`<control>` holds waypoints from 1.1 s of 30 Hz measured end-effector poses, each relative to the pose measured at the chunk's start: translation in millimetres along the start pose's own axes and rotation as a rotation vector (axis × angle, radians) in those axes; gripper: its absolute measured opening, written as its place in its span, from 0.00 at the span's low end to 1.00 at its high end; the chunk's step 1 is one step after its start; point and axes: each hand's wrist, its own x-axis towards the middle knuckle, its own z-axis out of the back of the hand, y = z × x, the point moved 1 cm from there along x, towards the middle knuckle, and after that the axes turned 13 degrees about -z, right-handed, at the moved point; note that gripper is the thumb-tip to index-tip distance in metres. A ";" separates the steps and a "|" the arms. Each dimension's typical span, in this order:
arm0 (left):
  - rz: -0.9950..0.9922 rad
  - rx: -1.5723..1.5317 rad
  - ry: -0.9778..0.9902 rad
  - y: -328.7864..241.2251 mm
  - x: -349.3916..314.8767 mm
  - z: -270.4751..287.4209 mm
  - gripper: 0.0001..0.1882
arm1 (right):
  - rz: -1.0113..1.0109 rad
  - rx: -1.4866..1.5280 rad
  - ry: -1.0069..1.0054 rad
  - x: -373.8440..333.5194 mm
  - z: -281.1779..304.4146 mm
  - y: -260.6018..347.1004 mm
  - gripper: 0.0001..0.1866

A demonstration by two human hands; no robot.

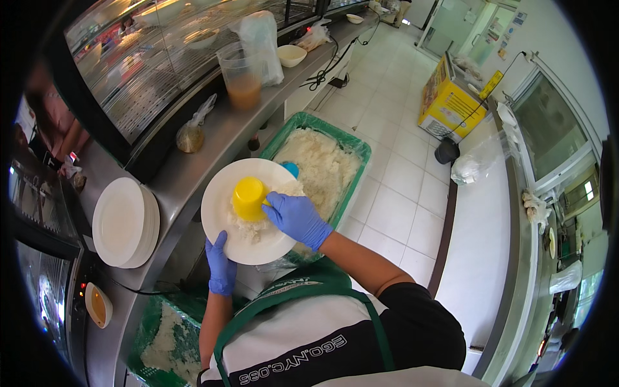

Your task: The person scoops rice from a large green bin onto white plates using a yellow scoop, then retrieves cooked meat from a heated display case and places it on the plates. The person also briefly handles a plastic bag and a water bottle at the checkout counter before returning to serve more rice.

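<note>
Both hands wore blue gloves: the left hand (221,266) gripped the plate (222,187) from below over the rice tub (356,147), while the right hand (295,218) pressed the upturned yellow cup (249,197) onto it, rice (248,229) already moulded, cup not yet lifted.

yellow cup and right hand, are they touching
Touching. The head view shows the gloved right hand with fingers against the side of the upturned yellow cup on the white plate.
</note>
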 end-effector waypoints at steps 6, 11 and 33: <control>0.021 0.041 0.010 -2.3 5.0 -13.8 0.27 | -0.060 0.035 0.045 1.5 19.7 4.8 0.14; -0.020 0.026 -0.016 -1.9 10.2 -12.3 0.24 | 0.031 0.047 -0.107 6.6 28.0 14.6 0.08; 0.001 -0.031 -0.007 -7.0 18.0 -19.6 0.25 | -0.079 0.073 -0.141 19.3 34.4 13.8 0.07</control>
